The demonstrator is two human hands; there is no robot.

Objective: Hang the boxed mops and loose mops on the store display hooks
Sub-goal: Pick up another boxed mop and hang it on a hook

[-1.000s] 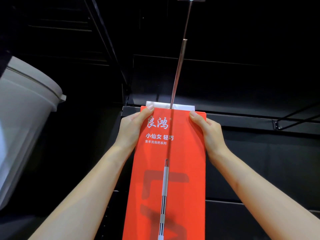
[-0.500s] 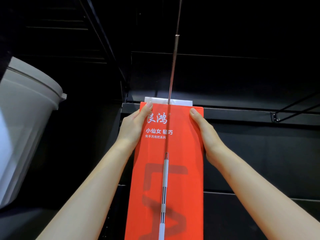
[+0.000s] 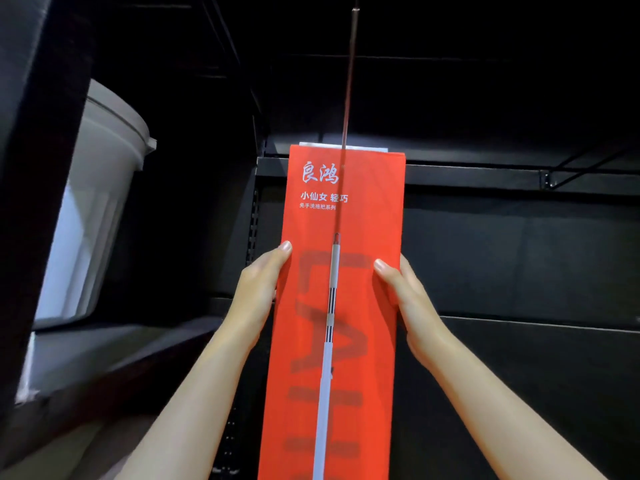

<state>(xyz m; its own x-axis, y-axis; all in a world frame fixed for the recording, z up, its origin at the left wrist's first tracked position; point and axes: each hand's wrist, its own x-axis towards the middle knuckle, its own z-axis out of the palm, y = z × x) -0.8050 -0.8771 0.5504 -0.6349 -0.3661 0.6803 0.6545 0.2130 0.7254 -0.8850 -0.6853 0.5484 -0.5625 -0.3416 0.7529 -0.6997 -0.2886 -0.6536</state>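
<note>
Both arms reach up and forward, forearms converging on the red mop box [image 3: 341, 271]. Left hand [image 3: 258, 289] grips its left edge, thumb on the front face; right hand [image 3: 403, 292] grips the right edge likewise. Box upright, mid-frame, its top at the black shelf rail [image 3: 485, 174]. Metal display hook [image 3: 348, 84] runs above it. White bucket [image 3: 100, 202] sits left.

The tall red cardboard mop box [image 3: 343, 306] carries white print above the fingers [image 3: 284, 247]: the brush-style brand "良鸿", beneath it "小仙女 轻巧", then a smaller line "免手洗拖把系列". Large darker red letters run down the box between and below the fingers, not fully readable.
</note>
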